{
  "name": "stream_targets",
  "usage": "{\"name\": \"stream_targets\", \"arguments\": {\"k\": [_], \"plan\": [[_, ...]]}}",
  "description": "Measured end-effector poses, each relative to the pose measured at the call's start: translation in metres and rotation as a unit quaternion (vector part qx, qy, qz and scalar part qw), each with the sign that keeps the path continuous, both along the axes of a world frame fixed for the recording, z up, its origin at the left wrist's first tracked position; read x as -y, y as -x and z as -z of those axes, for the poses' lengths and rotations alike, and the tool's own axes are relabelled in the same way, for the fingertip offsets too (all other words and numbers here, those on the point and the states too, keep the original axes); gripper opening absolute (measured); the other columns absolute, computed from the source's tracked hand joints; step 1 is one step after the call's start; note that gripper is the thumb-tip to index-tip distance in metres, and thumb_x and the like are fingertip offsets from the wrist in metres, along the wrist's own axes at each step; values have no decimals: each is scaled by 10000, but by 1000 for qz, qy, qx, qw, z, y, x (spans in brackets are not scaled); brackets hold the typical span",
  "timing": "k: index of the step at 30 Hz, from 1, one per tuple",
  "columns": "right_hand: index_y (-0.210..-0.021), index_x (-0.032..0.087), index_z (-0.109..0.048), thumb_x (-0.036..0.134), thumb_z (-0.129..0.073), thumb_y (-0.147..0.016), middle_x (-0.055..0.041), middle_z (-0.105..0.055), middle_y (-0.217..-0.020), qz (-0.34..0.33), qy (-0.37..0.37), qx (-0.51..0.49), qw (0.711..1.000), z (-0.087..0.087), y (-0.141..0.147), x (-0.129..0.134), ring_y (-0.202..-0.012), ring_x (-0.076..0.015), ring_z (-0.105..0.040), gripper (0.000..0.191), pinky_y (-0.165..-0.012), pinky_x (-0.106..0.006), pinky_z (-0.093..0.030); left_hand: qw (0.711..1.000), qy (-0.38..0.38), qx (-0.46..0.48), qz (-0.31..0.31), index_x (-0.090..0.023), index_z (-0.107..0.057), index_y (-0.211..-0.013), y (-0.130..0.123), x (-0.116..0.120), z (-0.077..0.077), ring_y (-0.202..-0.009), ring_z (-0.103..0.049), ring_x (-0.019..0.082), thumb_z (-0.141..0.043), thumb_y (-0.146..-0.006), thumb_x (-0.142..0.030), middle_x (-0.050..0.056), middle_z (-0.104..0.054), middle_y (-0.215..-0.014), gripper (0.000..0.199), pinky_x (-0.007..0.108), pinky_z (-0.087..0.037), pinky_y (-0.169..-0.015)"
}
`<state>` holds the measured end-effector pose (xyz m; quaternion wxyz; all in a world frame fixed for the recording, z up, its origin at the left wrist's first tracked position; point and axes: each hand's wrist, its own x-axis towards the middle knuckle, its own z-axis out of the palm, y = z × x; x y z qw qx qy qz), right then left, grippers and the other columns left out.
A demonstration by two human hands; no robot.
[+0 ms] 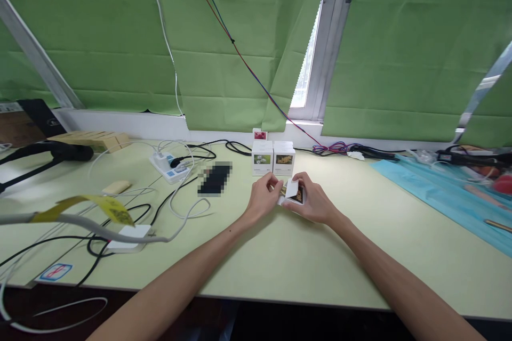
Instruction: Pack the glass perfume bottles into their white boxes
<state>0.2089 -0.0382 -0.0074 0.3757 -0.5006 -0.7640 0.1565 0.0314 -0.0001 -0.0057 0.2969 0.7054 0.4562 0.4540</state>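
Observation:
A small white box (pixel 298 197) with a dark picture of yellow flowers is tilted over the table, its white flap (pixel 292 188) raised. My right hand (pixel 316 202) is closed round the box from the right, thumb below and fingers above. On the left side of the box, my left hand (pixel 262 198) has its fingertips pinched together at the opening. A thin gold-yellow piece shows by those fingertips, too small to name. Just beyond my hands stand two white boxes with flower pictures, one with white flowers (pixel 262 161) and one with yellow flowers (pixel 284 161).
Behind them is a box with a red picture (pixel 260 135). To the left lie a power strip (pixel 170 167), a blurred-out dark object (pixel 215 179), a white adapter (pixel 130 238) and tangled cables. Blue plastic sheeting (pixel 440 192) covers the right side. Green curtains (pixel 248 74) hang behind.

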Motion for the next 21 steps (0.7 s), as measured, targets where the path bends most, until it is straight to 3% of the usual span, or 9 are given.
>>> {"name": "stream_targets", "arguments": {"k": [21], "plan": [[-1063,251,-383,427,-751,-743,15,-611,-836,-1,-14,3,1000,0,1,0,-647,-152,-528,518,-589,-258,-410,1000,-2,-4,7,-202,-550,-720,0,-2,3,-635,-543,148,-575,-850,-387,-14,-615,-672,227,271,-416,-624]]}}
